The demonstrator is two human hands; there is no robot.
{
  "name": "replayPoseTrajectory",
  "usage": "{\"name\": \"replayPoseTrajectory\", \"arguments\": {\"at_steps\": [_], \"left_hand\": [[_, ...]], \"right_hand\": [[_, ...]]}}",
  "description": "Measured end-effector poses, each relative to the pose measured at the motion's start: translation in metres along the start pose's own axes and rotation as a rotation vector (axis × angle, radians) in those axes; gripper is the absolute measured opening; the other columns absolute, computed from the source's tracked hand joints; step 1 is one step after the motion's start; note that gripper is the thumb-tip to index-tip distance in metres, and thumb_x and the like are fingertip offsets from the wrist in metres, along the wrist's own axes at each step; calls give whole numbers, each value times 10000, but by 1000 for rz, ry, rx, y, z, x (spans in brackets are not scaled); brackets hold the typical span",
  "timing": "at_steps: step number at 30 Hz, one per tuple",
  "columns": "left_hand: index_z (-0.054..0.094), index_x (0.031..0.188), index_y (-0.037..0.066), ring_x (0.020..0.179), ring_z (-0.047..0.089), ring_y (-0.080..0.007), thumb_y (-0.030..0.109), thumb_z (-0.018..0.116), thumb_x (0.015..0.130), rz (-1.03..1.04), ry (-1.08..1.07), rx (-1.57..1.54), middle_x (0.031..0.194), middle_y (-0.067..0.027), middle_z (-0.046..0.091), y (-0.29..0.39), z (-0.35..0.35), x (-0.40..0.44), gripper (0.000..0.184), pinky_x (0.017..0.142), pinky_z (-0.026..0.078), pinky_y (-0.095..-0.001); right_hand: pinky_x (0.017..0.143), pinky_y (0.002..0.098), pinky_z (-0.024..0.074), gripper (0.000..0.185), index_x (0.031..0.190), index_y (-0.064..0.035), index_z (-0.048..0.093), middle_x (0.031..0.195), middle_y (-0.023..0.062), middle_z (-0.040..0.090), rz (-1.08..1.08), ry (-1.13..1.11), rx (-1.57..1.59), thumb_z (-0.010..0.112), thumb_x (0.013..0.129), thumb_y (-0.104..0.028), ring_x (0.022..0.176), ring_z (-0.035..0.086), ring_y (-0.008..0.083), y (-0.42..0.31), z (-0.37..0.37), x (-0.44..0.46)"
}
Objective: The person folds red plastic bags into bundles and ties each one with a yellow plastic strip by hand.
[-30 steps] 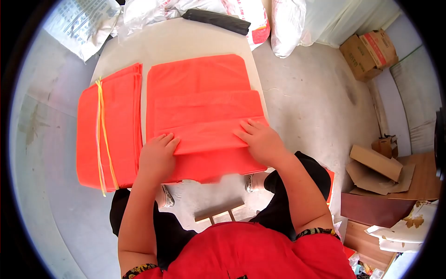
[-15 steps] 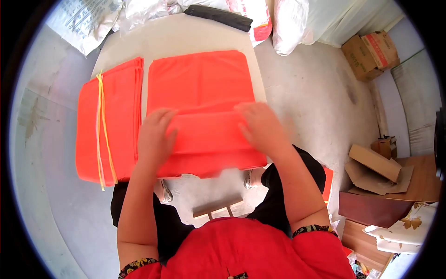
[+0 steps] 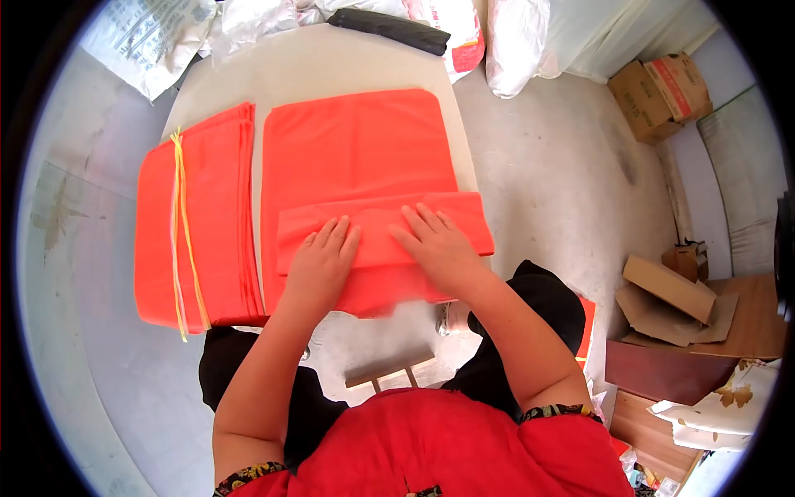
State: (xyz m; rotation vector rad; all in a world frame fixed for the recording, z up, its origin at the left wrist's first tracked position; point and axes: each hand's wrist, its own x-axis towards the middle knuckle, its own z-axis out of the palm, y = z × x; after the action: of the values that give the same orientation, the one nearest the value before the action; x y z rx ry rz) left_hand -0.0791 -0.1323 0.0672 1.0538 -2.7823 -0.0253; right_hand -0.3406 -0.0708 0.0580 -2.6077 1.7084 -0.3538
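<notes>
A folded strip of red fabric (image 3: 381, 217) lies across the near part of a flat red fabric stack (image 3: 356, 141) on the table. My left hand (image 3: 325, 257) rests on the left part of this strip, palm down with its fingers stretched out. On its right part lies my right hand (image 3: 439, 248), also flat with fingers apart. To the left sits a second pile of red fabric (image 3: 199, 224) with several layers showing at its right edge. Yellow ties (image 3: 182, 232) run lengthwise over that pile.
The pale tabletop (image 3: 273, 66) carries a long black roll (image 3: 389, 31) at its far edge. White plastic bags (image 3: 257, 25) are bunched behind. Cardboard boxes (image 3: 661, 98) stand far right, and an open carton (image 3: 675, 306) sits nearer. A wooden bar (image 3: 389, 370) is between my feet.
Both hands have moved closer together and come down flat on the fabric. The near red piece now forms a folded strip, skewed to the right over the stack.
</notes>
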Motion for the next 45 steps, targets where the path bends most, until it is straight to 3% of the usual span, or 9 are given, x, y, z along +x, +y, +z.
{"name": "replayPoseTrajectory", "arguments": {"at_steps": [8,11,12,15,17,23,34,40,45], "left_hand": [[667,1290,33,1061,722,-328,46,638,864,-158,-48,-98,1229,-181,729,-17,-17,-1,426,848,586,-428],[687,1246,26,926,741,-243,49,672,878,-246,-199,-167,1116,-143,760,-5,-46,5,369,776,591,-385],[680,1254,22,937,731,-218,59,682,891,-377,-215,-546,1114,-125,756,-8,-40,3,365,788,583,-372],[642,1306,13,983,696,-155,92,707,928,-675,-247,-1464,1126,-79,735,-16,-27,-5,392,835,560,-339],[595,1376,14,1030,665,-128,118,720,950,-749,-286,-1789,1155,-57,711,-13,-30,-5,455,883,543,-325],[423,1544,42,1139,665,-315,155,796,872,-518,-309,-472,1240,-191,671,-15,-37,-10,777,979,532,-398],[438,1533,16,1324,536,-403,214,809,853,-296,-17,-457,1429,-230,534,-4,-19,-7,800,1089,479,-451],[425,1562,73,1283,569,-409,156,782,874,-438,-124,-553,1435,-238,520,1,-22,-4,779,1069,495,-451],[397,1605,184,1203,620,-371,110,758,889,-474,-209,-657,1341,-222,584,1,-29,-4,806,1006,524,-437]], "right_hand": [[1170,533,392,541,1430,-127,569,1517,148,533,337,-386,1,630,898,-51,1387,521,364,21,-59,15],[1151,546,383,512,1391,-128,592,1509,136,534,283,129,-258,676,889,-74,1362,528,335,31,-71,17],[1145,550,380,501,1377,-129,599,1509,135,531,233,433,-332,692,887,-84,1355,527,327,31,-73,14],[1129,569,373,480,1360,-106,602,1506,137,520,212,738,-96,718,894,-109,1352,509,330,12,-96,21],[1134,518,408,488,1354,-70,597,1517,153,510,208,605,93,744,893,-139,1371,500,353,12,-86,21],[1131,472,442,383,1229,-16,680,1388,163,609,112,89,287,750,864,-108,1338,532,377,11,-17,5],[1165,471,416,381,1293,6,664,1514,198,521,59,6,283,700,933,-117,1455,431,385,-9,-9,13],[1099,447,487,368,1281,-13,642,1613,228,373,488,-8,672,719,929,-88,1335,554,369,-12,-16,19],[961,395,560,361,1262,-32,647,1614,217,364,618,20,959,707,906,-32,1055,686,272,-16,-5,22]]}}
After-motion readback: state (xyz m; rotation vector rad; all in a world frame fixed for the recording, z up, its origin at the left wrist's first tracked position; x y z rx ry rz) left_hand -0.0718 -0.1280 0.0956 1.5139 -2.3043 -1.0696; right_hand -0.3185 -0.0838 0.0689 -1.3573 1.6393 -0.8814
